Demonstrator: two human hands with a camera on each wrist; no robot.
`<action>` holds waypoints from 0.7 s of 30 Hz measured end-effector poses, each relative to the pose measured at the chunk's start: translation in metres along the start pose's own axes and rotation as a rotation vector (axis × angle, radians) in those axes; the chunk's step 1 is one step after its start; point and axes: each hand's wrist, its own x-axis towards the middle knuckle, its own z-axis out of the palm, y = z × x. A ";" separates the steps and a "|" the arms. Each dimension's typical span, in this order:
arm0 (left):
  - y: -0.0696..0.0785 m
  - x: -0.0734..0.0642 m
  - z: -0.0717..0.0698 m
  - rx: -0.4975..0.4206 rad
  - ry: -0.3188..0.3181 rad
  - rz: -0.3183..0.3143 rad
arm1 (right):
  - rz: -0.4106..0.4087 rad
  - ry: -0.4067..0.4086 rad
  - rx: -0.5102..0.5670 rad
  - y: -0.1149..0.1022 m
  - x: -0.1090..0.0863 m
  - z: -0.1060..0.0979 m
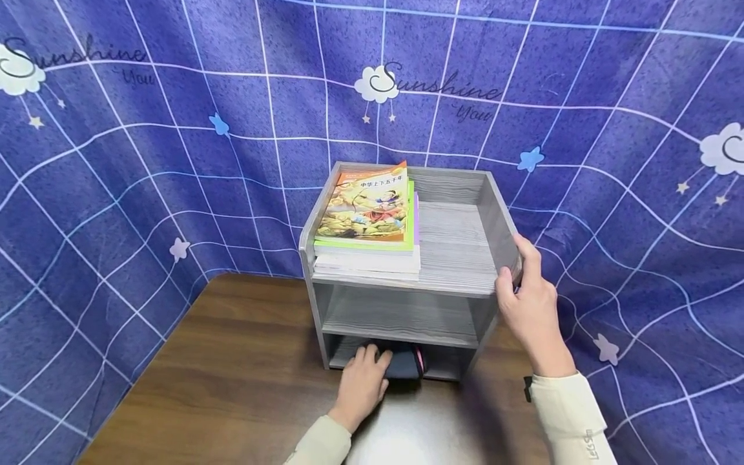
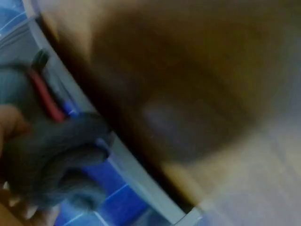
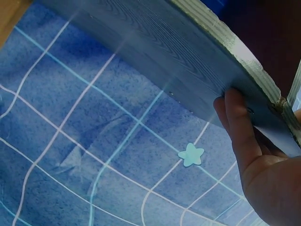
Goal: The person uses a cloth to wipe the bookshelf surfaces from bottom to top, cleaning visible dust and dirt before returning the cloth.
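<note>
A small grey wood-grain shelf [image 1: 401, 332] with three levels stands on the brown table. Down at its bottom compartment, my left hand [image 1: 361, 381] holds a dark grey glove [image 1: 403, 363] with a pink-red edge. In the left wrist view the glove [image 2: 70, 146] is blurred, its finger parts bent, with my thumb on one side and fingertips on the other. My right hand [image 1: 531, 303] grips the shelf's right side panel [image 1: 504, 226] near its front corner. From the right wrist, its fingers [image 3: 240, 122] lie along the panel's outer face.
A stack of books [image 1: 366, 219] with an orange illustrated cover on top fills the left half of the top level. Behind the shelf hangs a blue curtain [image 1: 267, 155] with grid lines, clouds and stars. The wooden table [image 1: 232, 361] extends to the left and front.
</note>
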 end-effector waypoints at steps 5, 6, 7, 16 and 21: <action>-0.008 0.013 -0.005 0.105 0.109 -0.147 | 0.011 -0.004 0.009 -0.002 0.001 0.002; -0.011 0.015 -0.004 0.133 0.119 -0.175 | 0.013 -0.004 0.009 -0.002 0.001 0.002; -0.013 0.016 -0.003 0.164 0.130 -0.202 | 0.014 -0.002 0.008 -0.002 0.002 0.002; -0.014 0.016 0.024 0.287 -0.008 -0.360 | 0.027 0.001 0.011 -0.001 0.001 0.001; -0.009 0.007 0.015 0.203 -0.232 -0.327 | 0.037 -0.010 0.023 0.000 -0.001 0.001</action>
